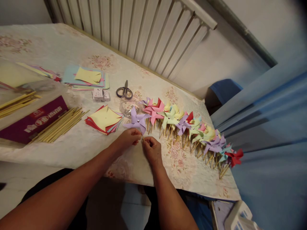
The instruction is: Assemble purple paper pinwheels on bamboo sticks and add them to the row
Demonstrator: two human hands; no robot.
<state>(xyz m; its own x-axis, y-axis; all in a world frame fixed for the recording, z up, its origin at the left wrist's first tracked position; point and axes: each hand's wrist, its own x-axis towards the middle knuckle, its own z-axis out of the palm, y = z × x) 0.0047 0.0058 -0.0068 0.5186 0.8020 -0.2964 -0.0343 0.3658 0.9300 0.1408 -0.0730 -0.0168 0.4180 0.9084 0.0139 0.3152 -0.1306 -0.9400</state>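
A purple paper pinwheel (pixel 138 120) with a silvery pin at its centre stands up from a thin wooden stick, most of which my fingers hide. My left hand (pixel 130 138) is closed near the top of the stick, just under the paper blades. Lower down, my right hand (pixel 153 149) pinches the same stick. To the right, a long row of finished pinwheels (pixel 170 117) in pink, green, yellow, purple and red lies on the flowered tablecloth (pixel 141 164). Behind the held pinwheel sits a clear dish of shiny pins (pixel 127 108).
Scissors (pixel 124 91) lie behind the dish. Left of my hands are square paper sheets (pixel 105 118), small white boxes (pixel 100 95), a coloured paper stack (pixel 82 78), wooden sticks (pixel 61 126) and a purple-labelled box (pixel 35 119). A white railing (pixel 134 32) borders the table's back edge; a blue curtain (pixel 271 134) hangs right.
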